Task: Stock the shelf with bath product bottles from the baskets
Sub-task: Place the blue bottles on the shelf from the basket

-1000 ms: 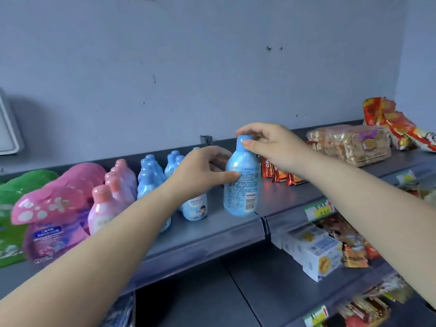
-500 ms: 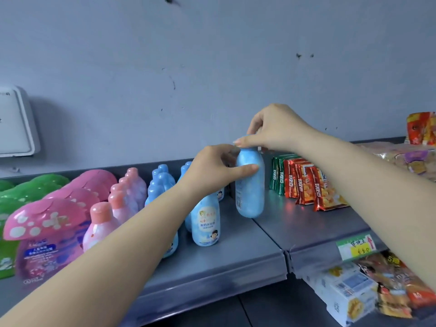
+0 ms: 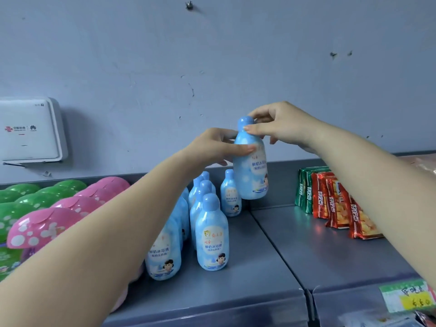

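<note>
A light blue bath bottle [image 3: 252, 175] with a printed label is held upright just above the grey shelf [image 3: 259, 267], its label facing me. My left hand [image 3: 217, 147] grips its upper body from the left, thumb across the front. My right hand [image 3: 280, 125] pinches its neck below the round cap from the right. Below and to the left, several matching blue bottles [image 3: 211, 234] stand in rows on the shelf. No basket is in view.
Pink mushroom-capped bottles [image 3: 47, 226] and green ones [image 3: 26, 197] fill the shelf's left part. Red and green snack packets [image 3: 335, 204] stand on the right shelf section. A white box [image 3: 30, 131] hangs on the wall. A price tag [image 3: 408, 297] sits at the front edge.
The held bottle has been turned so its label faces me and lifted slightly off the shelf. The view has moved closer and to the left.
</note>
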